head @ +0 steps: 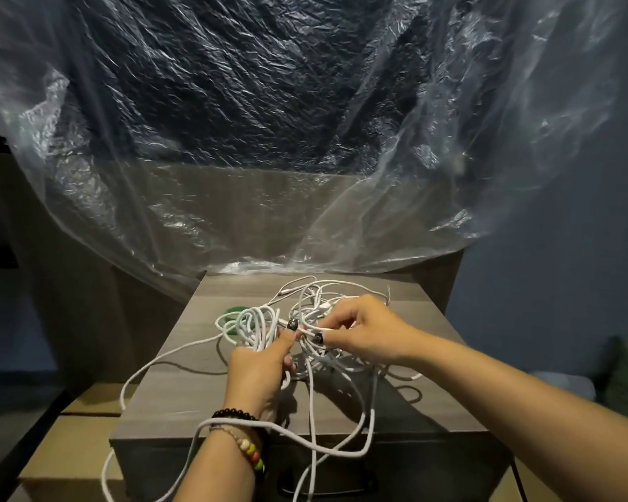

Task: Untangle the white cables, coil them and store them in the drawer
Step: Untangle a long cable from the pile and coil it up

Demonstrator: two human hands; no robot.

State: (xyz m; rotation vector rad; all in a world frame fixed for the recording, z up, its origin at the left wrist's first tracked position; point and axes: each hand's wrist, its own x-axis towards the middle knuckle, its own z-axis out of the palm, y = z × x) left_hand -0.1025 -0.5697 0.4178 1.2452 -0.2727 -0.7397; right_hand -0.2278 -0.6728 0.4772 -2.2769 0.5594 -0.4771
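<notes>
Both hands (305,342) pinch the tangled white cables (316,317) between them.

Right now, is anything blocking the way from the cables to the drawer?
Mostly the tangle itself. The white cables are still knotted on the cabinet top, gripped by the left hand and pinched by the right hand. Loops hang over the closed drawer front.

cables (307,360): white | tape roll (232,322): green | cabinet top (182,385): grey-brown (wood grain)
</notes>
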